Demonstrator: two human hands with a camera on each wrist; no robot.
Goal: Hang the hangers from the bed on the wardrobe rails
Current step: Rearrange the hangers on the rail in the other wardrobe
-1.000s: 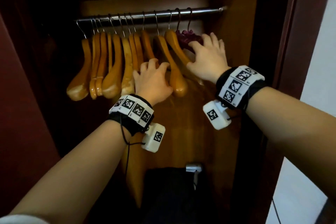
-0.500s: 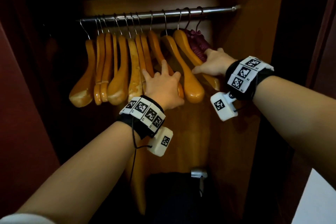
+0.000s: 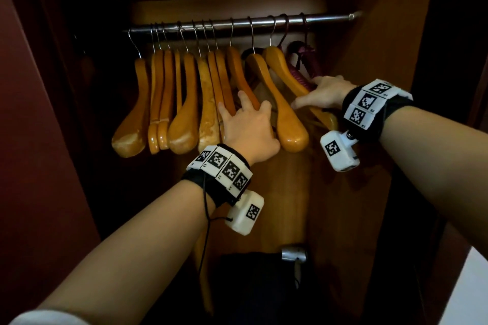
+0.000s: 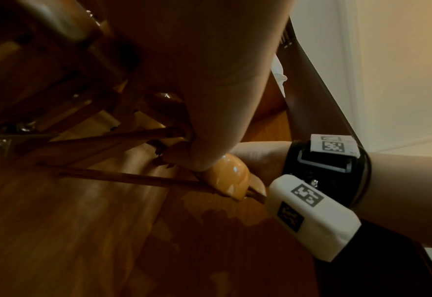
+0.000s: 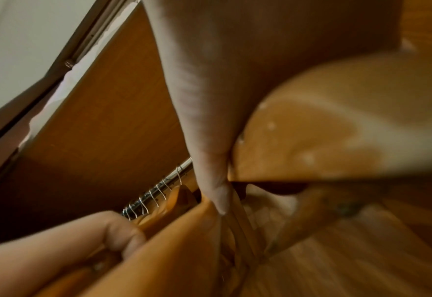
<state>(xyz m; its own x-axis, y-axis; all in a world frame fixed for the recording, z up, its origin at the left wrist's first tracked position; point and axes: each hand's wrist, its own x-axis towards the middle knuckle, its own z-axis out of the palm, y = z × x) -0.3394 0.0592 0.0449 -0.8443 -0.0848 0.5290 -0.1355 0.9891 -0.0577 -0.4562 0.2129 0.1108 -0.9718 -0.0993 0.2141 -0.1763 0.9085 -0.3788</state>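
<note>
Several wooden hangers [image 3: 184, 103] hang by wire hooks on the metal rail [image 3: 237, 26] inside the wardrobe. A purple padded hanger [image 3: 303, 71] hangs at the right end. My left hand [image 3: 248, 124] lies with fingers spread and fairly straight against the middle hangers, touching one wooden arm [image 3: 237, 74]. A wide-ended hanger [image 3: 287, 124] hangs just to its right, its rounded tip [image 4: 227, 176] beside my thumb. My right hand [image 3: 319, 93] holds the lower arm of the rightmost wooden hanger [image 3: 285, 68], fingers wrapped over it; my thumb is hidden.
The wardrobe's side wall [image 3: 383, 60] stands close to my right hand. A dark door panel [image 3: 31, 140] is on the left. Below the hangers there is a dark object with a metal fitting [image 3: 293, 254]. The rail's left end is in shadow.
My right hand has dropped from the purple hanger, fingers spread, onto the rightmost wooden hanger's arm and closed over it. My left hand has spread its fingers among the middle hangers.
</note>
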